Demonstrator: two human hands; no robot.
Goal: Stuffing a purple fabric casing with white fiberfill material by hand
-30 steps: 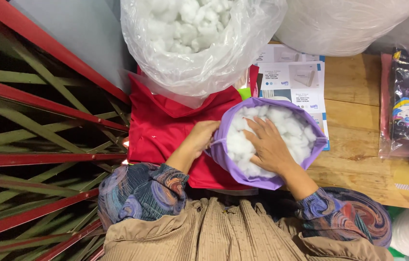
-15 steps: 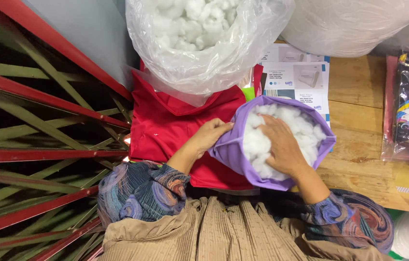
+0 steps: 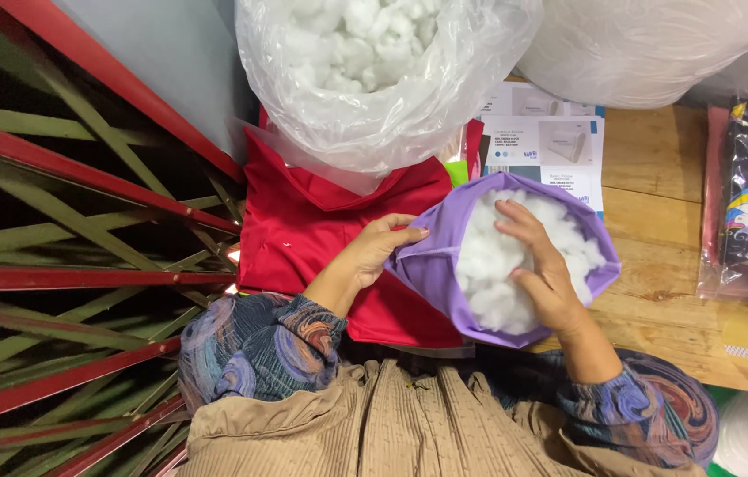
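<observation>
Gripping the purple fabric cover (image 3: pixel 431 265) at its left edge with my left hand (image 3: pixel 376 247), I pressed my right hand (image 3: pixel 543 265) into its white stuffing (image 3: pixel 489 265), above red cloth (image 3: pixel 303 238) on the tabletop (image 3: pixel 656 291).

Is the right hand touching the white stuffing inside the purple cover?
Touching. The head view shows the right hand pressed flat on the white stuffing inside the purple cover, fingers sunk into it.

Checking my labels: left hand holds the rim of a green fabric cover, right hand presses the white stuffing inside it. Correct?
Not quite: the head view shows the fabric cover is purple, not green. The rest stands: the left hand holds its rim, and the right hand presses the white stuffing inside it.
</observation>
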